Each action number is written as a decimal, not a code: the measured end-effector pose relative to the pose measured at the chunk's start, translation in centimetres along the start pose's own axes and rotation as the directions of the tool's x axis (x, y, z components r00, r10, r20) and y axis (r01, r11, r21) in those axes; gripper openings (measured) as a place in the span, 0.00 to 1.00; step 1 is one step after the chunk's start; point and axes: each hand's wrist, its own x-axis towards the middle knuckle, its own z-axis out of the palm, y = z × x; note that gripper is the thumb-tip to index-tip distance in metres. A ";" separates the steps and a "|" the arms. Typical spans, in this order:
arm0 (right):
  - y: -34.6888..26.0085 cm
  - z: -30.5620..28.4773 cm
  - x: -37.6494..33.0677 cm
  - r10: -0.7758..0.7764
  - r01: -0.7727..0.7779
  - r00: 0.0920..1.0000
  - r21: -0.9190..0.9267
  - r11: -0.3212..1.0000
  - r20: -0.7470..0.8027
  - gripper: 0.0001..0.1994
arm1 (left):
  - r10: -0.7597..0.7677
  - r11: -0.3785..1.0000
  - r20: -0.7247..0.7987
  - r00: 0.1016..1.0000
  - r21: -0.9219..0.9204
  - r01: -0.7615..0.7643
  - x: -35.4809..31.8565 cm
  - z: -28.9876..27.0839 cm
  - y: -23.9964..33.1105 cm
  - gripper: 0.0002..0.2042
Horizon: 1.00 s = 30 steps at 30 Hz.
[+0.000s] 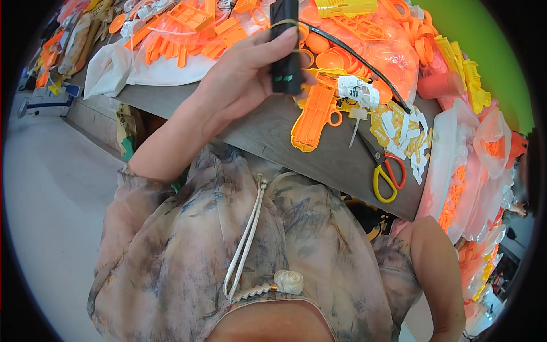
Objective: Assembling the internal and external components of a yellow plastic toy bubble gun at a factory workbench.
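Note:
My left hand is closed around an upright black cylindrical corded tool, its thumb across the body by a rubber band. A black cable arcs rightward over the table, apparently from the tool. Just right of the hand lies an opened toy gun, orange inside a yellow shell, with a white mechanism box in it. The tool's lower end hangs near the gun; whether they touch, I cannot tell. My right hand is out of view; only the upper arm shows at the lower right.
Scissors with yellow and red handles lie near the table's front edge. Beside them are small white plastic pieces and a thin metal-shafted piece. Orange parts heap along the back. A clear tub stands at right.

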 end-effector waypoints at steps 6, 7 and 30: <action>-0.7 2.5 -7.1 0.169 -0.162 0.984 0.126 0.979 -0.052 0.20 | 0.204 0.951 0.135 0.970 0.207 -0.229 4.8 -0.1 -0.9 0.16; -1.6 5.1 -10.2 0.440 -0.391 0.845 0.211 0.896 -0.303 0.13 | 0.227 0.937 0.155 0.962 0.234 -0.259 5.2 0.6 -1.0 0.16; 18.4 12.9 -13.0 0.627 -0.974 0.140 -0.222 -0.053 -0.766 0.29 | 0.313 0.662 0.334 0.889 0.595 -0.456 6.2 0.0 -4.3 0.18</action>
